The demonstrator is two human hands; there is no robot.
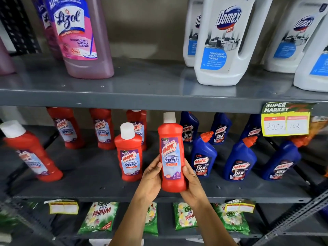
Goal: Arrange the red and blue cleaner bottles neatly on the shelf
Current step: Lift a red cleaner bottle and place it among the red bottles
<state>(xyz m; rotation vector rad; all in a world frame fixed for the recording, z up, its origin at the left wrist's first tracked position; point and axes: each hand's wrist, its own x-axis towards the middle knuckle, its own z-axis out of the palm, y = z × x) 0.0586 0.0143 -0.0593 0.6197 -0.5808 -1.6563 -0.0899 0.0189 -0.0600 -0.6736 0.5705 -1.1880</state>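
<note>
I hold one red Harpic bathroom cleaner bottle [171, 153] upright with both hands, near the front edge of the middle shelf [99, 174]. My left hand [150, 180] grips its left side and my right hand [192, 181] its right side and base. Another red bottle [129, 153] stands just to the left. Three red bottles [103, 129] stand at the back, and one more [30, 153] is at the far left. Several blue Harpic bottles [204, 157] stand to the right in two rows.
The upper shelf [142, 93] carries pink Lizol bottles [83, 38] and white Domex jugs [223, 41]. A yellow price tag [285, 125] hangs from its edge at the right. Green Wheel detergent packs [99, 217] lie on the lowest shelf.
</note>
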